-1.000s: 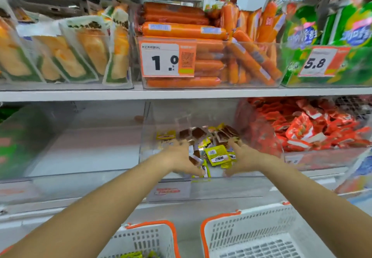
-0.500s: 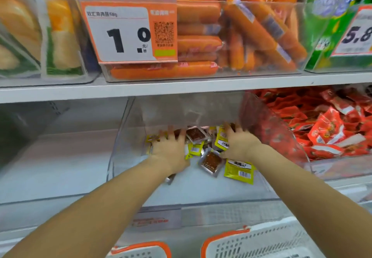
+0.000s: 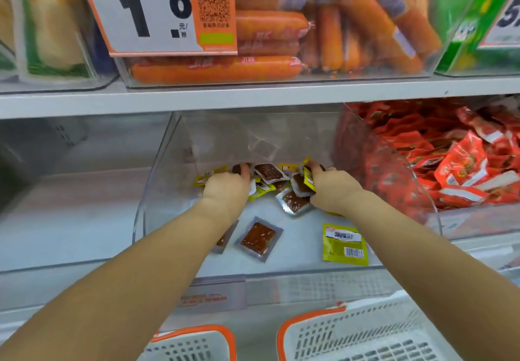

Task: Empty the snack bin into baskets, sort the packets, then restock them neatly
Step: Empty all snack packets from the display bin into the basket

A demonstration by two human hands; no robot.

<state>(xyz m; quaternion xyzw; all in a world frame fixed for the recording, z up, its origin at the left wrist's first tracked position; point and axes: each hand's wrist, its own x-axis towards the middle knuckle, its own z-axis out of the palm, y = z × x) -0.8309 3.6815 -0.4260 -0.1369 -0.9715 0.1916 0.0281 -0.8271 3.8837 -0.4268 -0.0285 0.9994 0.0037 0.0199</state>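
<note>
A clear plastic snack bin [image 3: 157, 191] sits on the lower shelf and holds several small packets, some yellow, some clear with brown filling. Both my hands reach deep into it. My left hand [image 3: 225, 189] lies over the packets at the back left with its fingers curled down on them. My right hand [image 3: 329, 189] curls round yellow and clear packets [image 3: 305, 183] at the back right. One clear brown packet [image 3: 259, 238] and one yellow packet [image 3: 344, 244] lie loose near the bin's front. Two white baskets with orange rims stand below, the left basket [image 3: 194, 341] and the right basket [image 3: 349, 329].
The shelf above carries a bin of orange sausages [image 3: 270, 23] with a price card [image 3: 157, 9]. A clear bin of red packets [image 3: 450, 169] stands right of the snack bin. A green box [image 3: 472, 23] is at the upper right.
Both hands have reached farther toward the back of the bin and closed on the pile. My view has moved closer, and loose packets now lie behind my wrists.
</note>
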